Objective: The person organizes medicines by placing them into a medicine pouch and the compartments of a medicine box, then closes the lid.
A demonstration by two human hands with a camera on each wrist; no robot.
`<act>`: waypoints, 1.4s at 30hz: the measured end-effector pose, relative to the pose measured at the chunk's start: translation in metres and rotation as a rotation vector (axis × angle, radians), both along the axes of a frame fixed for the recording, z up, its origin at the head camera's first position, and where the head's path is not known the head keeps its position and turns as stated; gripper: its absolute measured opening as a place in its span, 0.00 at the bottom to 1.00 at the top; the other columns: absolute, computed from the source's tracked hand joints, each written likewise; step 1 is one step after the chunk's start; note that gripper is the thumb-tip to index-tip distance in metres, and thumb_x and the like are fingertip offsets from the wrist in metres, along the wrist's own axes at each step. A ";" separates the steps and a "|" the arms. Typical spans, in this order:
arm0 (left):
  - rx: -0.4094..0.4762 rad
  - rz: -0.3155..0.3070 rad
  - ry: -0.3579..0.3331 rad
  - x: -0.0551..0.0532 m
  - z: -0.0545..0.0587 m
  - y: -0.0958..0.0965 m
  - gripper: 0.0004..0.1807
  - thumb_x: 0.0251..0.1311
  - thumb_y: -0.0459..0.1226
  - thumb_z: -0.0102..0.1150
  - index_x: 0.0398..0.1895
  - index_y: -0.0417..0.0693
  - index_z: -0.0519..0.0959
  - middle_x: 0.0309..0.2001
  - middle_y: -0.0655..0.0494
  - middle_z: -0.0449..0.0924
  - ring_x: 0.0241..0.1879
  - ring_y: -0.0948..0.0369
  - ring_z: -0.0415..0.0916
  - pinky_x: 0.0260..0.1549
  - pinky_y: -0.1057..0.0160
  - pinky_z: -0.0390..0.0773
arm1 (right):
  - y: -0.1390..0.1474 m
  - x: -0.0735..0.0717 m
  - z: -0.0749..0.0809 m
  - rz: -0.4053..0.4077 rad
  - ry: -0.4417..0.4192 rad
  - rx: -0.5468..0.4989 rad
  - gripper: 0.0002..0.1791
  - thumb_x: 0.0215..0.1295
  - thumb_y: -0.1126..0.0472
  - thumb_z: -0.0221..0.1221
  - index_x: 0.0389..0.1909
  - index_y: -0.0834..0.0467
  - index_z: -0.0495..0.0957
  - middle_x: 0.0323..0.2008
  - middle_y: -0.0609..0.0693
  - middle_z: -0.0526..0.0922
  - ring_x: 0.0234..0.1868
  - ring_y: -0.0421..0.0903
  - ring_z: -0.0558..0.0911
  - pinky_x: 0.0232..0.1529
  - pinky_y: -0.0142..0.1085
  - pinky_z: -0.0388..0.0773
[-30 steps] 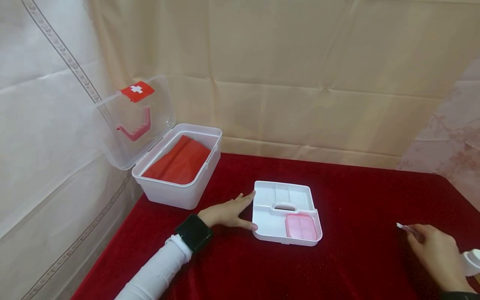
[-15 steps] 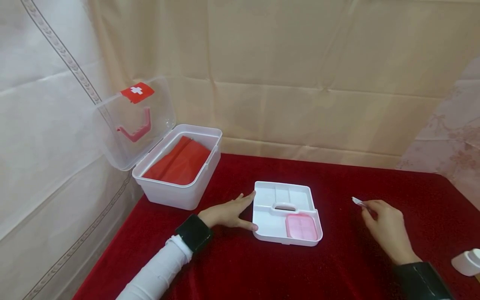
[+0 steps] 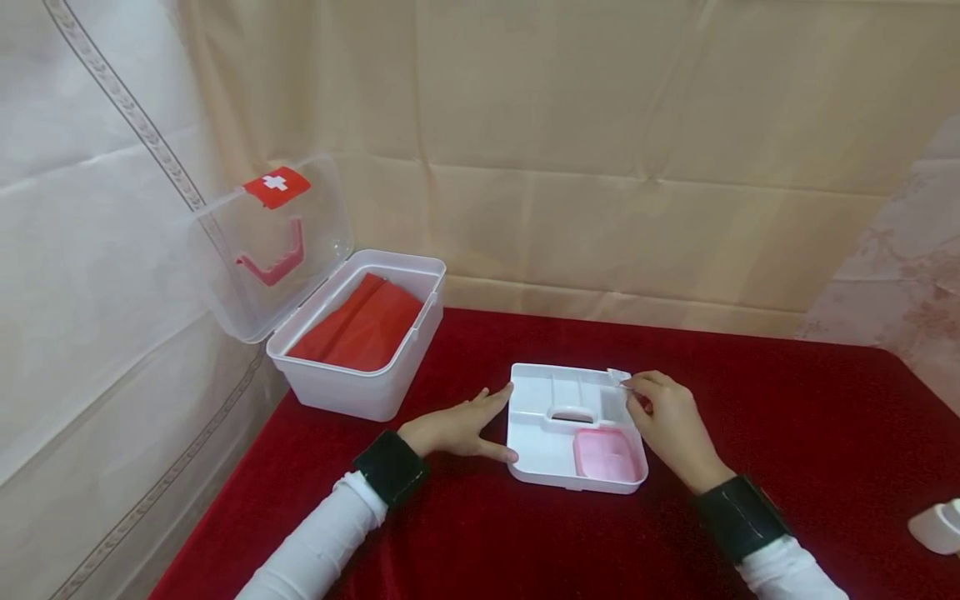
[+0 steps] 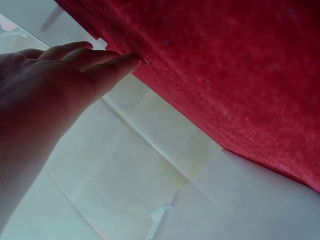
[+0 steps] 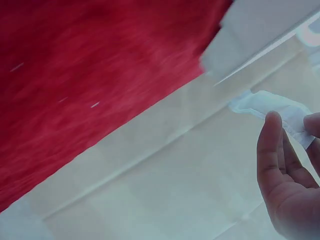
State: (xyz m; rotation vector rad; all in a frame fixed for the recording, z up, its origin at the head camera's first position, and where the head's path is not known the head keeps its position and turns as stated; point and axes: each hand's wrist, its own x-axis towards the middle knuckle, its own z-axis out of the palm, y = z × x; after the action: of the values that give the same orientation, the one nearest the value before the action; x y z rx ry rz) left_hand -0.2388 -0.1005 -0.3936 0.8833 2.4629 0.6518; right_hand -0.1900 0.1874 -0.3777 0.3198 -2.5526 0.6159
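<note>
A white divided tray (image 3: 537, 452) with a raised middle handle lies on the red cloth in the head view. In its front right compartment sits a translucent pink box (image 3: 600, 457). My left hand (image 3: 459, 427) has its thumb and fingers spread along the tray's left edge, touching it. Over the tray's back right compartment, my right hand (image 3: 670, 423) pinches a small packet (image 3: 617, 377). In the right wrist view the packet (image 5: 282, 111) looks white and partly see-through, caught between thumb and fingers; its contents do not show.
To the left stands a white first-aid box (image 3: 352, 388), its clear lid (image 3: 318, 200) tipped back, with a folded orange-red item (image 3: 367, 325) inside. A white bottle (image 3: 936, 528) lies at the right edge. Beige cloth (image 3: 600, 167) hangs behind the table.
My right hand has moved left across the red cloth with the packet, from near the white bottle to above the tray. The left hand stays at the tray's left edge.
</note>
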 end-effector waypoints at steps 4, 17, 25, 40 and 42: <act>-0.001 0.003 0.004 0.000 0.000 0.001 0.55 0.50 0.56 0.60 0.72 0.54 0.36 0.73 0.57 0.42 0.72 0.50 0.36 0.67 0.45 0.48 | -0.016 -0.005 0.001 0.071 -0.015 0.003 0.09 0.54 0.69 0.58 0.36 0.66 0.81 0.37 0.62 0.81 0.32 0.50 0.79 0.32 0.42 0.81; -0.008 -0.001 0.026 -0.002 -0.003 0.001 0.55 0.48 0.57 0.60 0.72 0.53 0.37 0.73 0.57 0.43 0.72 0.49 0.37 0.66 0.45 0.49 | -0.040 -0.025 -0.010 0.188 -0.087 0.043 0.09 0.53 0.71 0.56 0.34 0.67 0.82 0.35 0.60 0.82 0.36 0.51 0.79 0.33 0.39 0.80; -0.010 0.001 0.022 -0.002 -0.002 0.002 0.55 0.49 0.57 0.60 0.72 0.53 0.37 0.73 0.57 0.42 0.72 0.49 0.36 0.67 0.46 0.48 | -0.041 -0.032 -0.012 0.209 -0.160 0.066 0.09 0.55 0.71 0.56 0.34 0.68 0.82 0.35 0.60 0.82 0.40 0.54 0.80 0.44 0.47 0.78; -0.008 0.008 0.012 -0.002 -0.002 0.002 0.55 0.49 0.56 0.61 0.72 0.53 0.37 0.73 0.56 0.43 0.72 0.50 0.37 0.66 0.45 0.49 | -0.033 -0.043 -0.014 0.344 -0.231 0.074 0.09 0.57 0.72 0.51 0.30 0.67 0.81 0.32 0.58 0.82 0.38 0.53 0.78 0.42 0.47 0.76; -0.009 0.009 0.011 -0.002 -0.002 0.002 0.55 0.49 0.56 0.61 0.72 0.53 0.37 0.73 0.57 0.43 0.72 0.50 0.37 0.66 0.45 0.49 | -0.033 -0.043 -0.015 0.358 -0.246 0.057 0.10 0.57 0.72 0.50 0.31 0.67 0.81 0.32 0.59 0.82 0.35 0.51 0.78 0.39 0.44 0.76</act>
State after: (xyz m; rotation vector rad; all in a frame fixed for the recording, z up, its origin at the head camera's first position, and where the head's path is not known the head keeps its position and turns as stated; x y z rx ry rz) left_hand -0.2405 -0.0989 -0.3956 0.8756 2.4791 0.6393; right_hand -0.2333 0.1545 -0.3925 0.7758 -2.7740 0.7512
